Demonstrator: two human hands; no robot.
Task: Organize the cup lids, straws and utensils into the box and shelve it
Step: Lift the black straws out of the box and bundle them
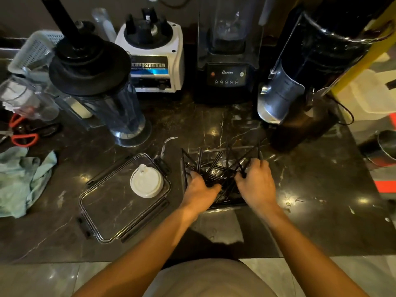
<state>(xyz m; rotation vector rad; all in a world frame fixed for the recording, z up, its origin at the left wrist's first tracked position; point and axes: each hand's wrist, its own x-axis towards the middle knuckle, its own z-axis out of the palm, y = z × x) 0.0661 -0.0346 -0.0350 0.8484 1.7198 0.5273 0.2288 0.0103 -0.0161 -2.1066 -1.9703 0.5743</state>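
A clear plastic box (216, 202) sits on the dark marble tabletop (310, 189), near the middle of the scene and slightly right. It holds a jumble of black straws (214, 163), many leaning at angles and poking up past the far rim. Both hands reach into the box from the near side. The left hand (200, 188) is at the box's left part, its fingers curled in among the straws; the right hand (256, 181) is at the right part, its fingers bent down over a bunch of straws. The two hands are apart, with crossed straws between them. Whether each hand really grips the straws or only presses on them cannot be told.

Just left of the box lies its clear lid (120, 202), flat on the tabletop with black clips at the edges. On the lid's far right part rests a white cup lid (146, 182) with a small spout. A clear plastic spoon (166, 144) lies just beyond the lid's far corner.

Farther away, a blender jug (100, 86) with a black cap stands at the left, a white blender base (155, 54) behind it, a black blender (228, 50) in the far middle, and a dark grinder (310, 67) at the far right. At the left edge lie a pale green cloth (21, 181) and red-handled scissors (23, 138).
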